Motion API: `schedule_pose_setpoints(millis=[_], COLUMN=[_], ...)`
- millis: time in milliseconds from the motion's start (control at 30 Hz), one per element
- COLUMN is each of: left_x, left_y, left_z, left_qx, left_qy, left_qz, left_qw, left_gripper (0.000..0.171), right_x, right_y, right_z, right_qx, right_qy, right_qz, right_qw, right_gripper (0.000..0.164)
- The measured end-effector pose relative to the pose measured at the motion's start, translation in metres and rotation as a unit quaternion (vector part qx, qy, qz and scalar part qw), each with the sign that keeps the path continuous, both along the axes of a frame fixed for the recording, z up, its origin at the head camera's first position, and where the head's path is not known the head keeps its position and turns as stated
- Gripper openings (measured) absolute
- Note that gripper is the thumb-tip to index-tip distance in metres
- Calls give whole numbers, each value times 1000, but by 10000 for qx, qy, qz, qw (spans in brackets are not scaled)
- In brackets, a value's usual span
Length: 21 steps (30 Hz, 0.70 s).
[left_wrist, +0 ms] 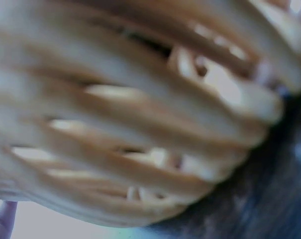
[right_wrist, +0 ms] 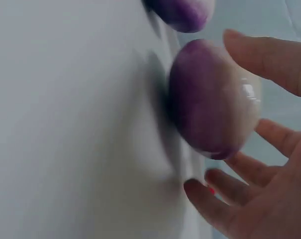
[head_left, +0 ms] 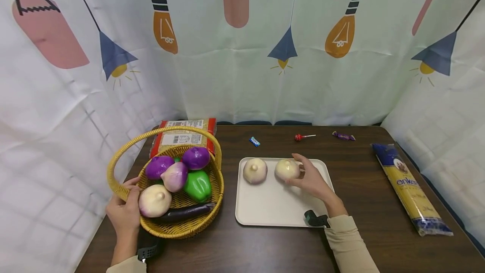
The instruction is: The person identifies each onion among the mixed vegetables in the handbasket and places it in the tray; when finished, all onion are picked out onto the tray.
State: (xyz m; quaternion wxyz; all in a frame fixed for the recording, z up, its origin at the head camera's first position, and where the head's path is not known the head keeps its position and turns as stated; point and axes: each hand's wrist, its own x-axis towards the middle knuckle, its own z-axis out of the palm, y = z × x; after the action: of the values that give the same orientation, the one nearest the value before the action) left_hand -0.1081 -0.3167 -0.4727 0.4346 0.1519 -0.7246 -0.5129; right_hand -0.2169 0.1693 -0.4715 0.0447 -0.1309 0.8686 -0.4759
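Note:
On the white tray (head_left: 273, 210), two white-and-purple turnips stand side by side with pale tips upward. My right hand (head_left: 312, 180) is around the right turnip (head_left: 286, 169), thumb and fingers spread about its sides. In the right wrist view the thumb (right_wrist: 269, 57) overlaps this turnip (right_wrist: 210, 99), with the other fingers apart below it. The left turnip (head_left: 255, 170) stands free of the hand. My left hand (head_left: 124, 210) grips the yellow wicker basket (head_left: 182, 231) at its left rim, by the handle's foot. The left wrist view shows blurred wicker (left_wrist: 140, 109) close up.
Inside the basket lie a turnip (head_left: 154, 201), several purple vegetables, a green pepper (head_left: 198, 186) and an eggplant (head_left: 187, 212). A red-edged packet (head_left: 182, 139) lies behind it. Small sweets and a lollipop (head_left: 299, 137) lie beyond the tray; a yellow pasta bag (head_left: 411, 188) lies right.

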Motion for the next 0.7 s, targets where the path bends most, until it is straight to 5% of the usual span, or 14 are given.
schedule_pose_setpoints(millis=[200,333,533,700], left_x=[0,1,1,1], left_y=[0,-1,-2,-1], left_z=[0,1,1,0], left_qx=[10,-43,-78,-106], left_qy=[-20,-21,13,-19], left_qz=[13,37,38,31], left_qw=[10000,10000,10000,9999], left_gripper=[17,16,16,15], right_x=[17,39,61,57], right_y=[-34,-93,-183,-232], right_z=[32,44,50,54], right_qx=[-370,-1446,-1695,-1445], right_qy=[1325,1985,1962,1642], right_qz=[-351,183,1545,1369], right_qw=[9899,9692,9534,9661], right_gripper=[54,39,40,54])
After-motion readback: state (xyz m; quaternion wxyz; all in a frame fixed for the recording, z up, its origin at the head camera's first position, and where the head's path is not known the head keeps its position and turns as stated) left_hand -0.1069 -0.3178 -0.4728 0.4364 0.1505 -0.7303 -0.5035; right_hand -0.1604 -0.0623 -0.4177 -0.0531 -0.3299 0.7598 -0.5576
